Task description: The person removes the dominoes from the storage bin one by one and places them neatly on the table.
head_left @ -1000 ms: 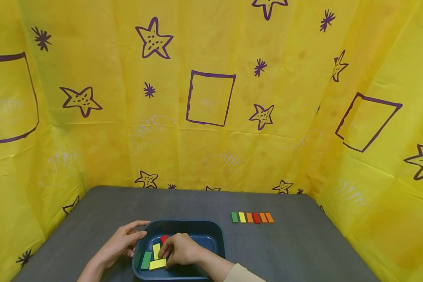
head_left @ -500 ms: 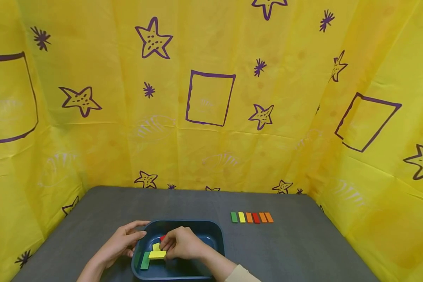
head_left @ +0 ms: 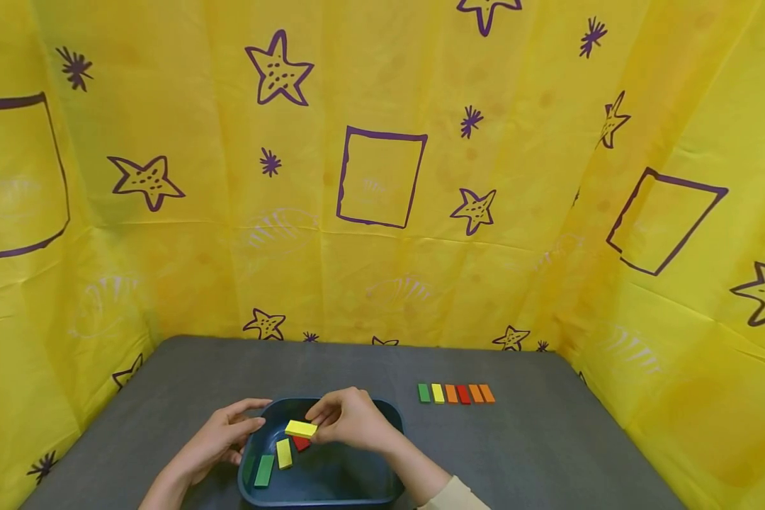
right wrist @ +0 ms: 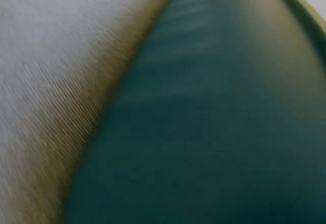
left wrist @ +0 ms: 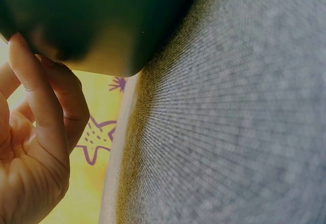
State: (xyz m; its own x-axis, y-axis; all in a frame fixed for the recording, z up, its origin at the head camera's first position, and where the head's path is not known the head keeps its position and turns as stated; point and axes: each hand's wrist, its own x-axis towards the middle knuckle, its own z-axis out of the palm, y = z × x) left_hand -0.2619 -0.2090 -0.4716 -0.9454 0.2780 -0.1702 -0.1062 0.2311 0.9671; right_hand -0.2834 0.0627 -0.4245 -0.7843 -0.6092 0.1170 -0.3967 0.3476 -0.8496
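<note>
My right hand (head_left: 355, 419) pinches a yellow rectangular block (head_left: 301, 429) by its right end, over the inside of a dark teal plastic tub (head_left: 321, 503). On the tub's floor, below and left of that hand, lie a second yellow block (head_left: 284, 454), a green block (head_left: 264, 471) and a red block (head_left: 301, 443) partly covered by the held one. My left hand (head_left: 219, 440) holds the tub's left side near the far corner. In the left wrist view, fingertips of the left hand (left wrist: 38, 117) touch the tub (left wrist: 102, 25). Only the tub's blurred wall (right wrist: 204, 122) shows in the right wrist view.
A spaced row of upright-looking slim blocks stands on the dark grey table (head_left: 523, 453) beyond the tub's right: green (head_left: 423, 393), yellow (head_left: 438, 393), orange (head_left: 451, 394), red (head_left: 463, 394), then two orange. Yellow patterned curtains (head_left: 382, 283) enclose the table's back and sides.
My right hand has lifted the yellow block from the tub's near left part and carried it up and away from me. My left hand has stayed in place.
</note>
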